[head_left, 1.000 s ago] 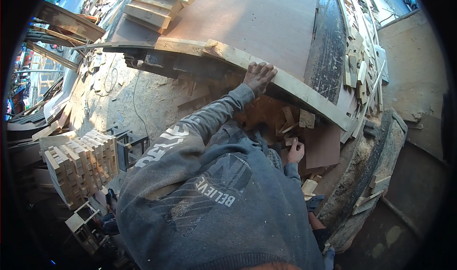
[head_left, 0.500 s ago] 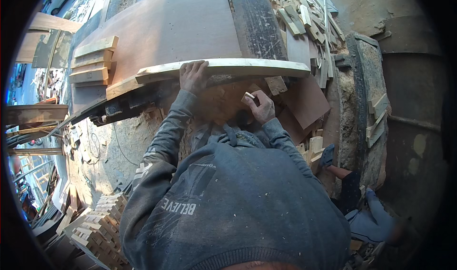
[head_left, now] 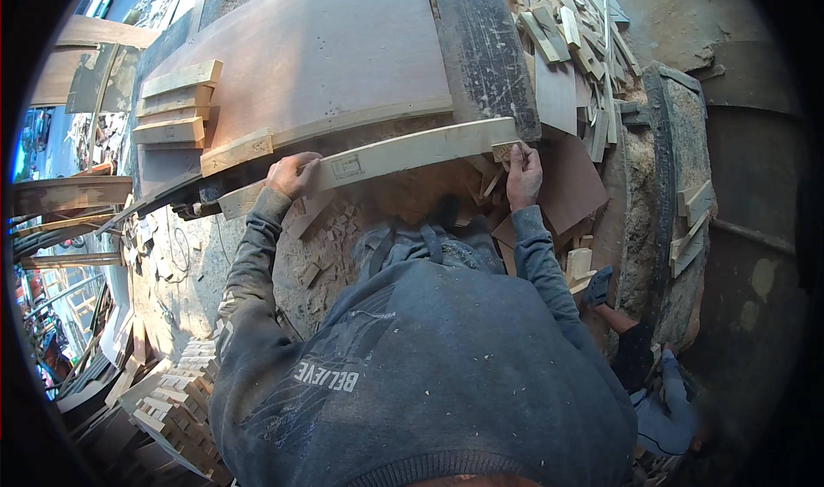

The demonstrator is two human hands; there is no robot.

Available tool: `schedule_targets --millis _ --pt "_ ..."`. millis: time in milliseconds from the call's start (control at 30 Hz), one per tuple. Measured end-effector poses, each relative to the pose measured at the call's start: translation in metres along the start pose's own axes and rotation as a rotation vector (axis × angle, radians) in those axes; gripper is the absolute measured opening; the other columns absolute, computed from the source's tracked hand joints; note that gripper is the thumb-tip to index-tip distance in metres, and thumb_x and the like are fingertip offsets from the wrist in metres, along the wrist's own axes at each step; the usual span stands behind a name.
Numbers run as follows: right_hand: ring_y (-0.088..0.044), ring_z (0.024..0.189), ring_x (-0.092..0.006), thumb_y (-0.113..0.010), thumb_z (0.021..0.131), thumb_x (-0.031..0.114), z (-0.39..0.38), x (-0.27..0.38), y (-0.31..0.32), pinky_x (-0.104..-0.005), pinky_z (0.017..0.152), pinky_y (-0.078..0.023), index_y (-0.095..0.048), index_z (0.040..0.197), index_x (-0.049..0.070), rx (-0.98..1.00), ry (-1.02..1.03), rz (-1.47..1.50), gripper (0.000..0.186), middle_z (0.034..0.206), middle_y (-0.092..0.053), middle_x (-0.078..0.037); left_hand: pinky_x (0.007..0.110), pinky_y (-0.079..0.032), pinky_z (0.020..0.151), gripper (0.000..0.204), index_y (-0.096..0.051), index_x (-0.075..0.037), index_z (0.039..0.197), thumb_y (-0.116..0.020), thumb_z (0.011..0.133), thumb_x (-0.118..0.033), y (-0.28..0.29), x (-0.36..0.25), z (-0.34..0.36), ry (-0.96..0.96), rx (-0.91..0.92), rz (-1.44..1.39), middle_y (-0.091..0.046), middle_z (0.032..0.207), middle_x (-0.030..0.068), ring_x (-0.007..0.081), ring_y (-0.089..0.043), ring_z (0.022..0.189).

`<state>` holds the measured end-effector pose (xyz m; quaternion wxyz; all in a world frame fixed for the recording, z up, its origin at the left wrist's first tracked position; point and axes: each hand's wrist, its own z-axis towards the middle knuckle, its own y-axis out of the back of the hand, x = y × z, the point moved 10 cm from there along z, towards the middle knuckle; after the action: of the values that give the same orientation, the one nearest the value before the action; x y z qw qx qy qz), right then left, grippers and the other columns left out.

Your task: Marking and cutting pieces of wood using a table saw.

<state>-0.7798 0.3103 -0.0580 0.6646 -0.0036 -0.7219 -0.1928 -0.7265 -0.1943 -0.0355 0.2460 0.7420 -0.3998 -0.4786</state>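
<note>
A long pale wooden board (head_left: 421, 151) slants in front of me, its right end farther away, held off the near edge of a plywood-topped table (head_left: 343, 66). Around its left part my left hand (head_left: 293, 175) is closed, with a stamped mark just to the right of the fingers. My right hand (head_left: 524, 178) pinches a small wood block (head_left: 505, 150) at the board's right end. Block and board overlap in view; whether they touch I cannot tell. Along the table's near edge lies a wooden strip (head_left: 369, 120), with a shorter wood piece (head_left: 236, 152) at its left.
Several short timber pieces (head_left: 178, 105) are stacked on the table's left. Offcuts (head_left: 584, 41) pile up at the far right. A brown sheet (head_left: 571, 187) leans beside my right hand. Stacked blocks (head_left: 176, 410) stand lower left. Another person (head_left: 665, 405) sits at lower right.
The board has come off the table edge toward me and now slants. My left hand shifted left and nearer; my right hand carried the small block right and outward to the board's end.
</note>
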Motion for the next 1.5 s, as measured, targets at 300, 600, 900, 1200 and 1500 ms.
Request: schedule_targets --millis 300,600,900,1200,1500 --pt "-0.058 0.094 -0.0398 -0.068 0.092 0.023 -0.009 0.027 -0.073 -0.0487 0.083 -0.046 -0.058 0.091 -0.001 0.174 0.255 -0.552 0.026 0.096 -0.060 -0.021 0.057 -0.012 0.123 0.083 -0.040 -0.015 0.151 -0.069 0.086 -0.056 -0.026 -0.046 0.001 -0.319 -0.330 0.398 -0.032 0.155 0.0117 0.0305 -0.018 0.150" --pt "-0.064 0.084 -0.0277 -0.078 0.085 0.022 -0.012 0.052 -0.099 -0.0394 0.074 -0.051 -0.069 0.096 0.001 0.475 0.205 -0.382 0.025 0.097 -0.064 -0.012 0.053 -0.020 0.122 0.085 -0.047 -0.014 0.139 -0.083 0.063 -0.025 -0.051 -0.056 0.034 -0.273 -0.338 0.410 -0.045 0.142 0.0048 0.0273 -0.035 0.142" --pt "-0.067 0.092 -0.0274 -0.071 0.089 0.012 0.043 0.104 -0.132 -0.0393 0.079 -0.054 -0.073 0.104 0.008 0.484 0.598 -0.354 0.015 0.098 -0.065 -0.008 0.052 -0.024 0.120 0.084 -0.048 -0.013 0.136 -0.085 0.062 -0.025 -0.049 -0.065 0.037 -0.284 -0.334 0.384 -0.047 0.136 0.0077 0.0306 -0.038 0.136" --pt "-0.063 0.108 -0.0287 -0.065 0.095 0.023 0.042 0.076 -0.168 -0.0407 0.092 -0.052 -0.071 0.114 0.011 0.658 0.601 -0.700 0.023 0.107 -0.067 -0.007 0.055 -0.019 0.123 0.088 -0.046 -0.018 0.141 -0.085 0.063 -0.028 -0.041 -0.064 0.047 -0.203 -0.285 0.435 -0.044 0.138 0.0062 0.0293 -0.035 0.139" --pt "-0.053 0.119 -0.0395 -0.064 0.095 0.031 0.128 0.031 -0.053 -0.0502 0.103 -0.045 -0.056 0.137 0.008 0.076 0.449 -0.703 0.049 0.130 -0.057 -0.016 0.061 -0.017 0.123 0.097 -0.045 -0.019 0.143 -0.085 0.056 -0.034 -0.031 -0.058 0.060 -0.267 -0.276 0.363 -0.032 0.157 0.0130 0.0357 -0.023 0.150"
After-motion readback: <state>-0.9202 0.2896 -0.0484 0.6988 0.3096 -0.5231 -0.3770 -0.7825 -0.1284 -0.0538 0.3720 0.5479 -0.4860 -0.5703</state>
